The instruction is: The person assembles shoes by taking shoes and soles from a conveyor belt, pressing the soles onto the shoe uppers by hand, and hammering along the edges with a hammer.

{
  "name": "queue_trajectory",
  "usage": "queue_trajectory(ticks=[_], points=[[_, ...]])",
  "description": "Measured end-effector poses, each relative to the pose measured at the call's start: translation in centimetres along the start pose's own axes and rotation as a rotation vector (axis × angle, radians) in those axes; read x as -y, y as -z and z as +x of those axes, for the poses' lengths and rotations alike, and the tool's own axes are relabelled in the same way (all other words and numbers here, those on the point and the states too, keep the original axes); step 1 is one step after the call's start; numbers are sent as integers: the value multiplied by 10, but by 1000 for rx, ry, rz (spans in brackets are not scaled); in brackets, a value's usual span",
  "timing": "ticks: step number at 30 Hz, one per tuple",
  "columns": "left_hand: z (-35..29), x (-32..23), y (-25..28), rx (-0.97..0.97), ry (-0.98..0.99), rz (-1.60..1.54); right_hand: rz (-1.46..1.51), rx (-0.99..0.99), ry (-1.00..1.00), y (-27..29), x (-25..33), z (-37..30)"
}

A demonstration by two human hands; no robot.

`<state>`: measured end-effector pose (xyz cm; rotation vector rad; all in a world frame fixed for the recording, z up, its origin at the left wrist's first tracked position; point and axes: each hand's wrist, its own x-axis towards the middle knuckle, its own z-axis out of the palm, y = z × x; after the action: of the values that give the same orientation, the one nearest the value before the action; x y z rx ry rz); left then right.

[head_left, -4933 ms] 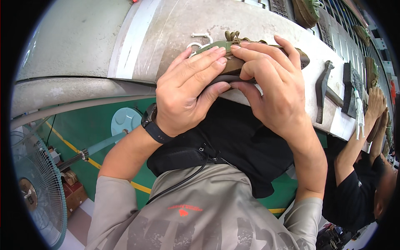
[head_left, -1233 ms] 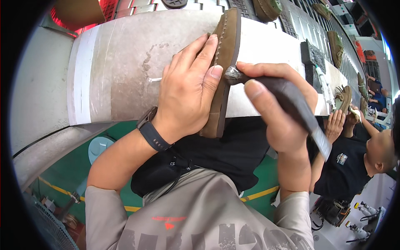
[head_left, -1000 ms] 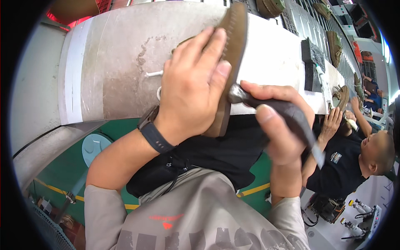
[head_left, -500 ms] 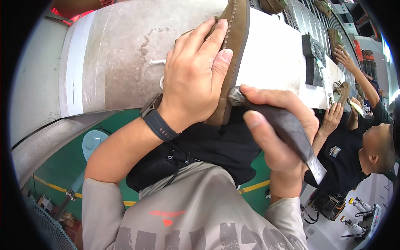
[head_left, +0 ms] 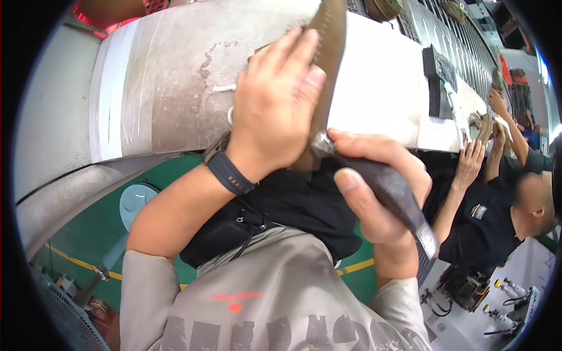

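A brown shoe (head_left: 332, 50) with toothed stitching along its edge lies across the worktable, its near end blurred. My left hand (head_left: 272, 105), wearing a dark wristband, wraps over the upper and holds it, with the thumb near the sole edge. In my right hand (head_left: 389, 187) is a dark metal hammer (head_left: 380, 175), gripped around its head. Its rounded, shiny face meets the shoe's near side edge, and its curved body tapers to a flat bright tip by my wrist. No handle shows; my palm hides that part.
The pale worktable (head_left: 181, 88) curves ahead of me. At right lie a black block (head_left: 438, 82) and a bottle with a teal tip (head_left: 453, 105). A co-worker (head_left: 486, 205) handles another shoe there. A light-blue round stool (head_left: 137, 205) stands below left.
My right hand and the hammer have shifted left and slightly down along the shoe edge. The shoe has tilted slightly. The co-worker's raised hand has moved farther right and lower.
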<state>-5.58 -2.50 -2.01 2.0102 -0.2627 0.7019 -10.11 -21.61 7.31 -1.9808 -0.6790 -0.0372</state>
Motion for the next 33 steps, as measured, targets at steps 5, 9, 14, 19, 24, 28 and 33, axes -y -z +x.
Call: queue_trajectory(ticks=[5, 9, 14, 19, 24, 28, 33], points=[[-3, 5, 4, 24, 4, 0, 340, -5, -385, 12, 9, 20], [-1, 2, 4, 37, 30, -32, 338, -445, -172, 28, 4, 22], [4, -3, 7, 52, 38, 40, -31, -152, -6, 0, -10, 42], [26, -2, 22, 233, -50, 287, 255, -98, -311, 31, -16, 64], [69, 1, 10, 424, 154, 63, 540, -472, -243, 44, -36, 64], [72, -10, -9, 461, 111, 139, 272, -281, -167, 28, -58, 80], [70, -10, -5, 488, 96, 111, 679, -241, -432, 45, -67, 92]])
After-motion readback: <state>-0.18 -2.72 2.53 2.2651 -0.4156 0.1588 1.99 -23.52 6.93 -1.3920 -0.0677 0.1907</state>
